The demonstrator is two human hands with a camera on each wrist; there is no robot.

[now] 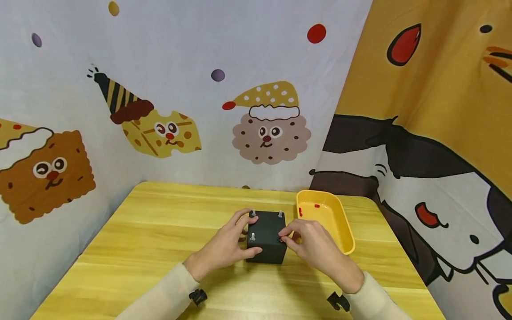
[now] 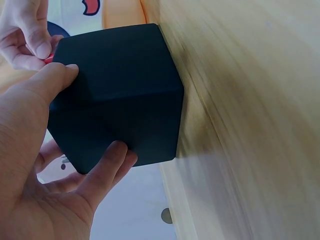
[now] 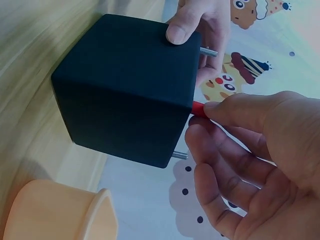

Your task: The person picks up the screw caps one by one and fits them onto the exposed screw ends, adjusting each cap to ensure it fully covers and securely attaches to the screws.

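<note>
A black block point(image 1: 266, 227) stands on the table with threaded metal posts pointing up from its top corners. Bare posts show at the near left point(image 1: 253, 237) and far right point(image 1: 280, 214) corners. My left hand point(image 1: 222, 245) grips the block's left side, thumb on the near edge and fingers toward the far side. At the near right corner, my right hand point(image 1: 314, 242) pinches a small red cap point(image 3: 198, 109) between thumb and index finger. The cap stands upright at the block's top; the post under it is hidden.
Right of the block sits a yellow tray point(image 1: 349, 224), partly behind my right hand. Inside it lie small red caps, one near the back point(image 1: 317, 206) and one by the left wall point(image 1: 300, 212). A printed cloth point(image 1: 180, 80) hangs behind the wooden table point(image 1: 160, 226).
</note>
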